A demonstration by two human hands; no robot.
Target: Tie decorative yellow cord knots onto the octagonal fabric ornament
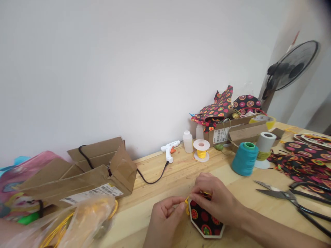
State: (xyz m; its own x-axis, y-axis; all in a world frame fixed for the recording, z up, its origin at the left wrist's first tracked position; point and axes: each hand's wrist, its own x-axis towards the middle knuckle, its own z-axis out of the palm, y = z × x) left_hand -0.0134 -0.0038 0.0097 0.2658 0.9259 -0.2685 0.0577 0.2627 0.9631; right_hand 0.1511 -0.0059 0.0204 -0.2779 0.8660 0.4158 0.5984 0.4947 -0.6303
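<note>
My right hand (216,196) is closed on the upper edge of an eight-sided panel (206,220), its thumb lying over the front. Black cloth with red and green flower shapes covers the panel, and a pale rim runs round it. At the panel's upper left edge, thumb and forefinger of my left hand (169,215) pinch a short yellow cord (187,205). The cord's far end is hidden by my right fingers. Large scissors (291,197) lie spread to the right of my hands.
A teal thread cone (244,160), a spool of yellow cord (201,154), a white glue gun (170,148) and a plastic bottle (188,142) stand behind. Cardboard boxes sit at left (129,174) and back right (234,125). Patterned cloth pieces (307,151) lie right; a plastic bag (85,220) front left.
</note>
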